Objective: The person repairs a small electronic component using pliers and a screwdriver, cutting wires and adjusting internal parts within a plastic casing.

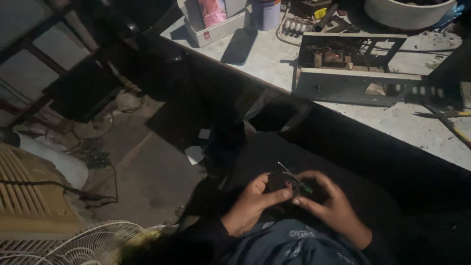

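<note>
Dim workshop light falls on a person's lap, where both hands meet over dark trousers. The left hand (251, 203) curls its fingers (280, 195) round the near side of a small dark round part (280, 180), thumb pressed toward its right edge, so the fingers are closed on it. The right hand (327, 206) comes in from the opposite side, its fingers bent and pinched near a tiny green piece (307, 189) at the part's right flank; whether they grip the part itself cannot be told in the gloom. A thin pale wire (286, 171) rises from the part and slants up and to the left, away from both thumbs. The part thus lies between the two hands, touching the left one, with the right one just beside it.

Farther out, a pale surface (274, 61) runs across the top right, carrying an open metal chassis (351, 73), a dark flat phone (239, 45), a box (212, 24) and a white tub (407, 12). Pliers with yellow handles (449, 120) lie near its right end. Down on the floor at left sit a beige slatted casing (29, 196) and a white fan grille (93, 245).
</note>
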